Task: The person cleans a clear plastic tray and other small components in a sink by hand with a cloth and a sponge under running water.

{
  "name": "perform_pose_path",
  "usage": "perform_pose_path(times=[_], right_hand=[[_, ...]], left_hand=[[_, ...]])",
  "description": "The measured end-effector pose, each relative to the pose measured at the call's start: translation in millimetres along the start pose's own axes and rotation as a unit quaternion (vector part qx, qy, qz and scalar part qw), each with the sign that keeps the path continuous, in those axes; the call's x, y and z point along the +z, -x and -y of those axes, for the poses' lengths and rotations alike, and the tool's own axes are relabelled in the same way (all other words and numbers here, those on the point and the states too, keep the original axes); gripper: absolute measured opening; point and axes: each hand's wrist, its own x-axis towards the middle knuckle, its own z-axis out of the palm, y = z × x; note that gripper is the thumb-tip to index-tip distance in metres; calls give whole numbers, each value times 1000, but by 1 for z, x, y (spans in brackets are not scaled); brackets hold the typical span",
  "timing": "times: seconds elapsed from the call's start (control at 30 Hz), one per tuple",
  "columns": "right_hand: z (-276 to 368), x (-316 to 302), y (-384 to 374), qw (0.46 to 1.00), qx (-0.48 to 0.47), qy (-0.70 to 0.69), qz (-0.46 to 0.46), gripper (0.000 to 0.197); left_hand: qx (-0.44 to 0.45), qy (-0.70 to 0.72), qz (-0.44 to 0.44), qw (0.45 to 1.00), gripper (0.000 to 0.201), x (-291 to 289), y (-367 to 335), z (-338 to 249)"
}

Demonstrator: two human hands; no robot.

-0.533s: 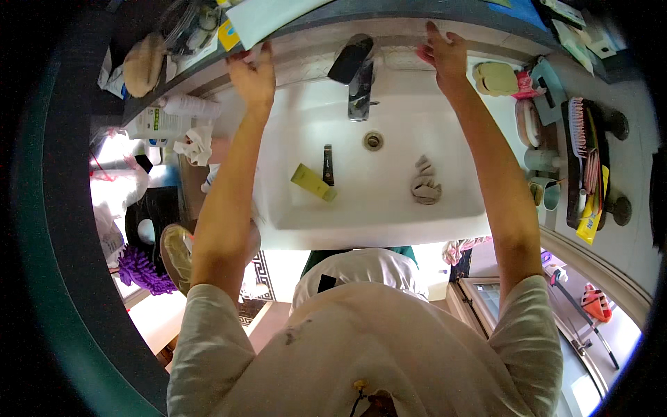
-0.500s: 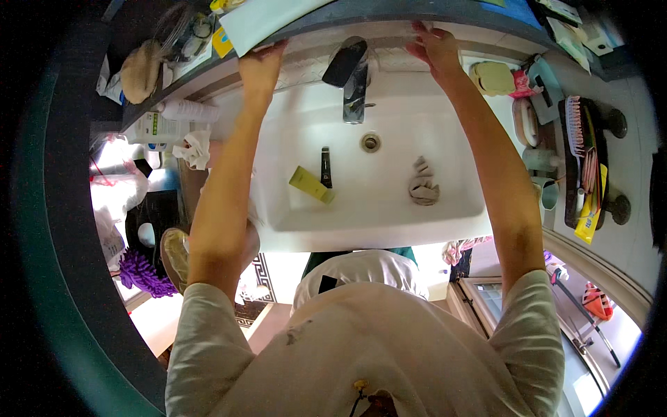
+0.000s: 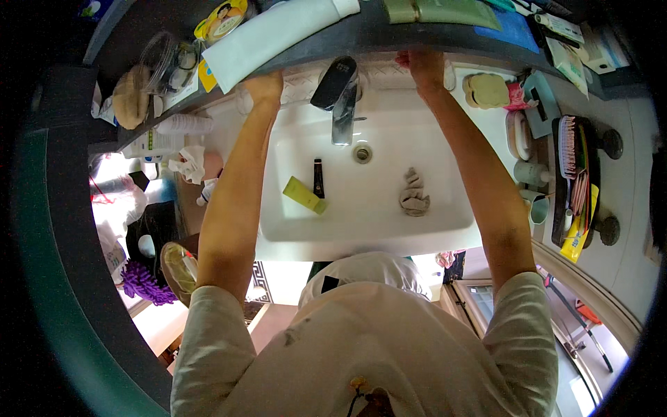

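My left hand [image 3: 265, 86] reaches up to the dark shelf edge beside a large white tube [image 3: 278, 42]; its fingers are hidden behind the shelf. My right hand [image 3: 425, 69] is at the shelf edge too, right of the black-topped faucet [image 3: 342, 115]. Its visible fingers stretch leftward, apart, and nothing shows in them; the rest is covered by the shelf. Below, in the white sink [image 3: 368, 229], lie a yellow-green tube [image 3: 303, 195], a small black tube [image 3: 318, 178] and a crumpled grey cloth [image 3: 415, 196]. The drain [image 3: 362, 153] is uncovered.
The dark shelf [image 3: 375, 31] overhangs the sink's far side, bearing tubes and packets. A soap dish [image 3: 519, 135], a cup [image 3: 536, 207] and a wall holder with a hairbrush [image 3: 570, 147] stand right. Bottles [image 3: 154, 144] and crumpled tissue [image 3: 187, 164] are left.
My right hand has moved farther under the shelf edge, and its fingers are now mostly hidden. The view has shifted, showing more of the shelf top. The things in the sink lie unchanged.
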Motion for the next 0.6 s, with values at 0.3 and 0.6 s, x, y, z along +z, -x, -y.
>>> perform_pose_path(times=[0.3,0.6], right_hand=[[-9,-15,-17,948,-205,239,40,25],[-15,-7,-21,852,-190,488,-5,17]], left_hand=[[-95,218,5,971,39,10,6,-9],[-107,140,28,984,35,7,-1,-13]])
